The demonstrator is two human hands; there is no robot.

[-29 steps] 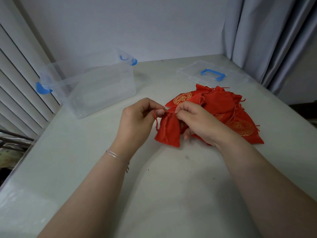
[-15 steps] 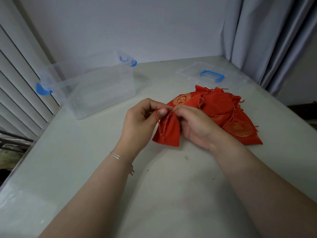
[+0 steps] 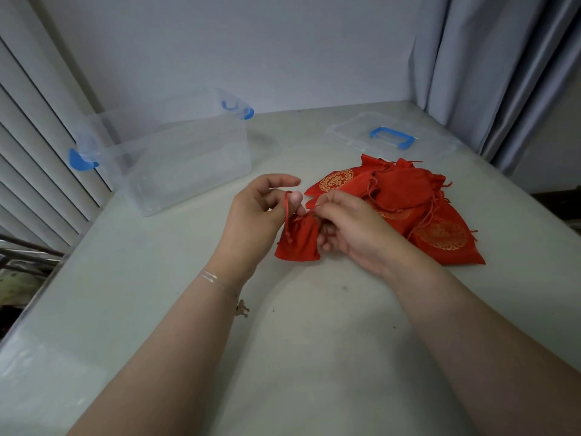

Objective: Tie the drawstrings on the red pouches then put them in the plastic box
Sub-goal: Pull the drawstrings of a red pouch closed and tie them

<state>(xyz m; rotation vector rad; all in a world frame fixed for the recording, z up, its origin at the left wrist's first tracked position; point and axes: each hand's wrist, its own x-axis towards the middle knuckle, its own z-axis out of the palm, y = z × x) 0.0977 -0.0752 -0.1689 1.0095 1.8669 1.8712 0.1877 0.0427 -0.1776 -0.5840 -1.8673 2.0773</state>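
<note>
Two hands tie a small red pouch (image 3: pixel 298 239).
The left hand (image 3: pixel 257 212) and right hand (image 3: pixel 352 228) each pinch its drawstring (image 3: pixel 287 206) mid-worktop.

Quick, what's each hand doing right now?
Left hand: drawstring looped over its thumb, fingers curled.
Right hand: pinching the small red pouch's other drawstring end.

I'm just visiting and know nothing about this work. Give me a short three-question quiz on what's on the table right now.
1. True or false: the plastic box already holds a pouch.
2. Which lies nearest the curtain? A) the plastic box B) the lid C) the pile of pouches
3. Fill in: the left hand and the right hand each pinch a ____ of the small red pouch.

Key: 1 false, no pouch shows inside it; 2 B; 3 drawstring.
</note>
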